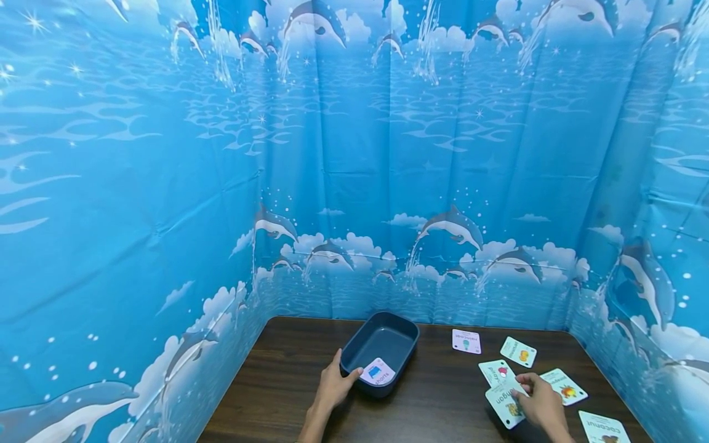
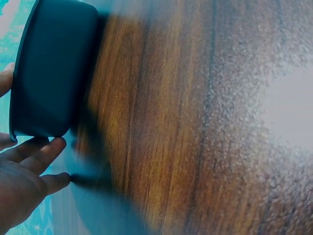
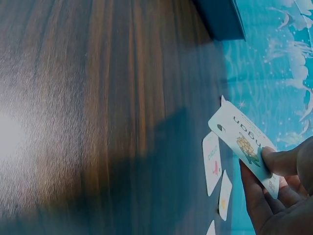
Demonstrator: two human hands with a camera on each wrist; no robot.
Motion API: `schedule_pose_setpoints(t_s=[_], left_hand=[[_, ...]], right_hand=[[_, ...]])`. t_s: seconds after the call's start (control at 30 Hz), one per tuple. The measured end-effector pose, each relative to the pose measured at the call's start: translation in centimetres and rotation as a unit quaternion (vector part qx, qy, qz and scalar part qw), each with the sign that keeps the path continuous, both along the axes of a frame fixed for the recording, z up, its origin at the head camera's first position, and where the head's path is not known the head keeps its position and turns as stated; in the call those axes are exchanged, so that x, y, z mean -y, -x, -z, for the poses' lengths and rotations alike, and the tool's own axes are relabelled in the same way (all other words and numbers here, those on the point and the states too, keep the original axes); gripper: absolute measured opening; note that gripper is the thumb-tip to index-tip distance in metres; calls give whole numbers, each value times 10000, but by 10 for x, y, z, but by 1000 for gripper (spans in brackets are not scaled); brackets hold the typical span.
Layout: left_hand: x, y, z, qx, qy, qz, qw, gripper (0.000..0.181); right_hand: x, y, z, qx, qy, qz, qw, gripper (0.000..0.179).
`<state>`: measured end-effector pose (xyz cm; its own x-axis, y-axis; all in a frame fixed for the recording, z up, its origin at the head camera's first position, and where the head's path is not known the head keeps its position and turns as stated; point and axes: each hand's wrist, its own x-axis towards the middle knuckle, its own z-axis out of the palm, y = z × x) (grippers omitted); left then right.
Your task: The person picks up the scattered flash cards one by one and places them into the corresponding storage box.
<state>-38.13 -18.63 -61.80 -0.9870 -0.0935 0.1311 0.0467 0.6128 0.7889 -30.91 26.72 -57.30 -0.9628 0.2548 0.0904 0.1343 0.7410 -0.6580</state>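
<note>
My left hand (image 1: 331,383) grips the near left side of a dark blue rectangular container (image 1: 382,341), thumb at the rim and fingers along the outer wall. A pink "shorts" card (image 1: 379,373) lies at the container's near end, its left corner by the thumb; whether they touch I cannot tell. At the right, my right hand (image 1: 541,403) pinches a longan card (image 3: 239,134) between thumb and fingers, raised above the table. Partly behind it in the head view lies a card with a pink fruit (image 1: 491,370).
On the brown wooden table (image 1: 437,394) lie a raincoat card (image 1: 466,341), a card with orange fruit (image 1: 518,352), another fruit card (image 1: 567,387) and a coconut card (image 1: 604,426). A dolphin-print curtain (image 1: 421,154) encloses the far side and both flanks.
</note>
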Motion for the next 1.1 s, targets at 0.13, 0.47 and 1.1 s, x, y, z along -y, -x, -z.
schedule_pose_setpoints(t_s=[0.13, 0.47, 1.1], left_hand=[[1, -2, -2, -84, -60, 87, 9999, 90], [3, -3, -1, -124, -60, 191, 9997, 89], [3, -3, -3, -23, -29, 175, 9998, 90]], right_hand=[[7, 3, 0, -41, 49, -51, 10000, 35], [27, 13, -2, -162, 181, -140, 9996, 33], [76, 28, -14, -635, 523, -380, 9959, 27]])
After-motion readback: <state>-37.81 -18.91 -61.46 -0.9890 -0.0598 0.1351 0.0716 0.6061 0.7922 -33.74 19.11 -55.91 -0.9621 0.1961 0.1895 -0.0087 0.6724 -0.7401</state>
